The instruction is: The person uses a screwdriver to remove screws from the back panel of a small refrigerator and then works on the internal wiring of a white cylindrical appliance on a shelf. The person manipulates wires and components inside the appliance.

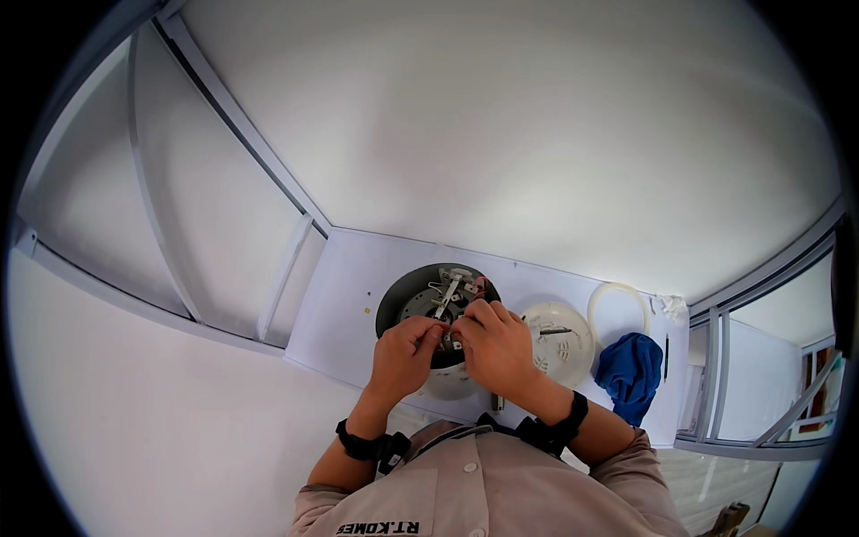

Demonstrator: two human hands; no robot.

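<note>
Both hands meet over the near rim of a round dark appliance body set on a white table. Left hand has its fingers curled shut, fingertips pinched on something small at the rim; what exactly is pinched is too small to tell. Right hand likewise closed, fingers bent inward and touching the left fingertips, knuckles up. A black wrist strap sits on the left wrist, another black strap on the right. Inside the open body, just beyond the fingers, a light metal bracket lies tilted across the grey inner plate, with small red wiring at its right side. The body's pale lower shell shows below the hands, partly hidden by them. Right of the body, just beside the right hand, a round white cover plate lies flat, with a dark slot mark on it. Farther right and beyond, a pale ring gasket lies flat on the table. Near it to the right, a crumpled blue cloth at the table's right end, with a bit of white crumpled material beyond. White frame rails run along the left of the table; window frames at far right. Person's beige buttoned shirt at the lower edge.
</note>
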